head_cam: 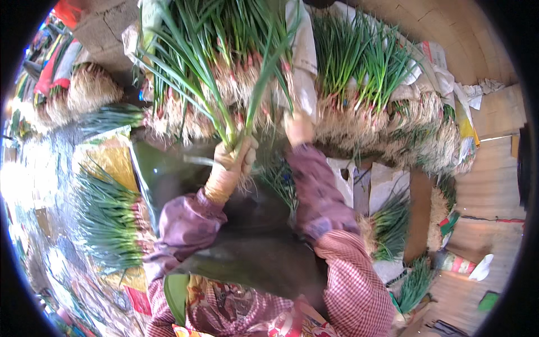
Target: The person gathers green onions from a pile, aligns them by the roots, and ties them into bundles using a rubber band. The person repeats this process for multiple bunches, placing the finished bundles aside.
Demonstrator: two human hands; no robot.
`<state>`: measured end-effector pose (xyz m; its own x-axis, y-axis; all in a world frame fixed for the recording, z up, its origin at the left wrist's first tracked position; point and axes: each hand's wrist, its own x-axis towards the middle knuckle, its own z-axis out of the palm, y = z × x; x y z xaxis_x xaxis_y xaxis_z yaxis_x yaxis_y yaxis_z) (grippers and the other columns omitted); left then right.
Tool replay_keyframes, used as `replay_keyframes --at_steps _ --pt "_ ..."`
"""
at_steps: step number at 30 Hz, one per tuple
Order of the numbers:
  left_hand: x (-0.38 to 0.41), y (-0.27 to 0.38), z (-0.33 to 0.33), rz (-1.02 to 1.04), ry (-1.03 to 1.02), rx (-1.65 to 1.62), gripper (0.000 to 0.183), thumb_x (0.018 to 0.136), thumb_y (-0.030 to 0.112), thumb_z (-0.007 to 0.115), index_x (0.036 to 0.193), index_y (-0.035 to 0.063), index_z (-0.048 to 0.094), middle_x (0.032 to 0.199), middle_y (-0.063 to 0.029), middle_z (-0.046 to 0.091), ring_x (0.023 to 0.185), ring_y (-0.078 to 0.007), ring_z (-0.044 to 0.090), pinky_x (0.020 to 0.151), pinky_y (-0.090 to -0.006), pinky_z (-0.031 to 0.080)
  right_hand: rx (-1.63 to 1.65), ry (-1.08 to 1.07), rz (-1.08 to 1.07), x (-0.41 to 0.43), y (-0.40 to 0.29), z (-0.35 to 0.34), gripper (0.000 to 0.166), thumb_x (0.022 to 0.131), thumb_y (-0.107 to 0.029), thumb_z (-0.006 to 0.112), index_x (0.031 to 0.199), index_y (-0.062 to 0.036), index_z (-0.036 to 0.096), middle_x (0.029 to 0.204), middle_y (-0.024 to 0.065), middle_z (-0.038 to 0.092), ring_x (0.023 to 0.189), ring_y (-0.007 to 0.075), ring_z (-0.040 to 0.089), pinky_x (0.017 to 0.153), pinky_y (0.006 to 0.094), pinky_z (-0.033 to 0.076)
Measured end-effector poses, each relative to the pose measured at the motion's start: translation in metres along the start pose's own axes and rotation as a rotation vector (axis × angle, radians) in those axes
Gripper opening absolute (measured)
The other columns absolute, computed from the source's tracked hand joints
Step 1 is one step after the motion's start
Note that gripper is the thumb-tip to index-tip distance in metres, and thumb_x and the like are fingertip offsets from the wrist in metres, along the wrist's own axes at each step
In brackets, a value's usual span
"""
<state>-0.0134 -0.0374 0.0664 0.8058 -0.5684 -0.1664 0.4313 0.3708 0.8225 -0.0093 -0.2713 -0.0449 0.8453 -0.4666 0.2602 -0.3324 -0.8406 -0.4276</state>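
Observation:
Gloved, my left hand (236, 160) is closed around a few scallions (229, 130). Their green leaves fan upward and pale roots hang below the fist. My right hand (299, 127), blurred, is to the right of it with fingers closed. A narrow green scallion leaf (287, 90) runs down into its fingertips; the rest of what it grips is hidden. Just beyond both hands stands a large heap of scallions (236, 50) with reddish bases and tangled roots. A dark apron or sheet (252, 227) covers my lap under the hands.
More root-on scallions (353, 63) stand at the upper right beside a white sack (305, 76). A scallion bundle (113, 219) lies on yellow sheeting at left, another bundle (391, 227) at right. Wrapped bundles (90, 86) stand at the far upper left. Shiny plastic sheeting (63, 252) covers the left floor.

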Motion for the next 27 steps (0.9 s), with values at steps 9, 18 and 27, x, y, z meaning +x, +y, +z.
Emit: replay_keyframes --at_steps 9,18,27 --pt "0.010 -0.026 -0.013 -0.090 0.135 -0.064 0.012 0.083 0.015 0.062 0.082 0.0038 0.061 0.062 -0.0022 0.056 0.047 -0.0067 0.046 0.042 -0.0192 0.036 0.629 -0.748 0.328 -0.052 -0.066 -0.094 0.045 0.088 -0.045 0.048 0.097 -0.0023 0.060 0.078 0.0142 0.062 0.059 0.0205 0.059 0.051 0.0330 0.047" --pt "0.018 -0.048 -0.031 -0.015 0.123 0.098 0.008 0.086 0.009 0.056 0.090 0.0033 0.060 0.070 -0.0007 0.059 0.054 -0.0085 0.052 0.044 -0.0201 0.040 0.297 -0.263 -0.409 -0.037 -0.100 -0.071 0.026 0.083 -0.029 0.059 0.085 -0.0038 0.060 0.064 0.0183 0.057 0.058 0.0338 0.057 0.055 0.0409 0.045" --pt "0.001 -0.017 -0.005 -0.139 0.056 0.029 0.009 0.083 0.012 0.062 0.084 0.0042 0.059 0.059 0.0003 0.054 0.043 -0.0055 0.044 0.040 -0.0179 0.034 0.036 -0.428 -0.021 -0.032 -0.016 -0.021 0.024 0.078 -0.025 0.053 0.089 -0.0058 0.063 0.076 0.0160 0.063 0.070 0.0294 0.062 0.062 0.0389 0.047"
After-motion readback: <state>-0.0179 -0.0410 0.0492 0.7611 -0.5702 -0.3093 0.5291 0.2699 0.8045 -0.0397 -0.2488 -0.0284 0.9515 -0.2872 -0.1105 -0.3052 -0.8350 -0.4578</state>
